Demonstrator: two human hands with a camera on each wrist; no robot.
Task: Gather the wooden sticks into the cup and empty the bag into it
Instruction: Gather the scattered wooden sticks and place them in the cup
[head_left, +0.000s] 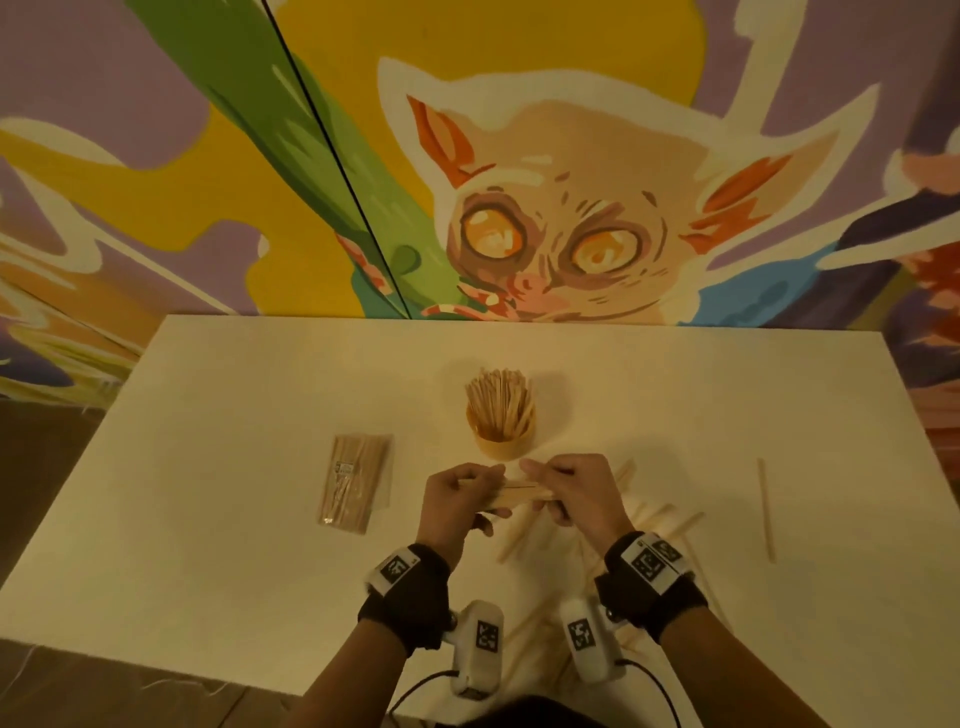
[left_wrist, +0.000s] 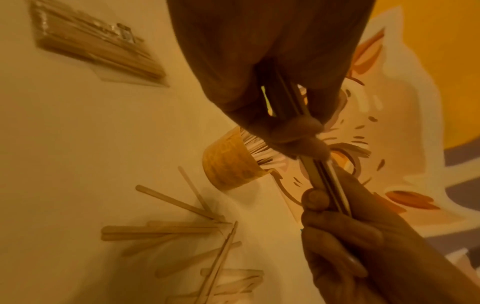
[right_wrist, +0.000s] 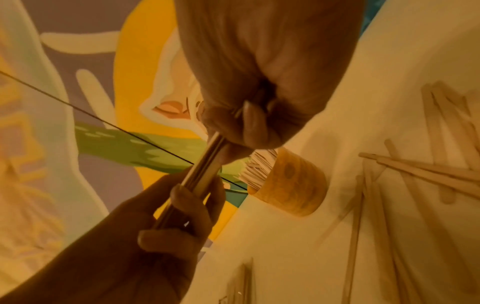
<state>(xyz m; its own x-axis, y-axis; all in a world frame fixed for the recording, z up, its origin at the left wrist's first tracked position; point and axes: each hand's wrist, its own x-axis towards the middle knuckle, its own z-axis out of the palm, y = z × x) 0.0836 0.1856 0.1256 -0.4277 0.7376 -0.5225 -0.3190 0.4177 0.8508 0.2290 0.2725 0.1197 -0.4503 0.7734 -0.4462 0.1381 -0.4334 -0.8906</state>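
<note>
A small tan cup (head_left: 501, 441), packed with upright wooden sticks, stands mid-table. Just in front of it both hands hold one bundle of sticks (head_left: 514, 493) level above the table. My left hand (head_left: 467, 493) grips the bundle's left end and my right hand (head_left: 553, 486) grips its right end. In the wrist views the fingers curl round the bundle (left_wrist: 319, 176) (right_wrist: 205, 174). A clear bag of sticks (head_left: 356, 483) lies flat to the left of the hands. Loose sticks (head_left: 665, 519) are scattered under and behind my right hand.
One single stick (head_left: 766, 509) lies apart near the right side of the white table (head_left: 208, 395). More loose sticks (left_wrist: 182, 228) spread toward the near edge between my wrists. A painted wall rises right behind the table's far edge.
</note>
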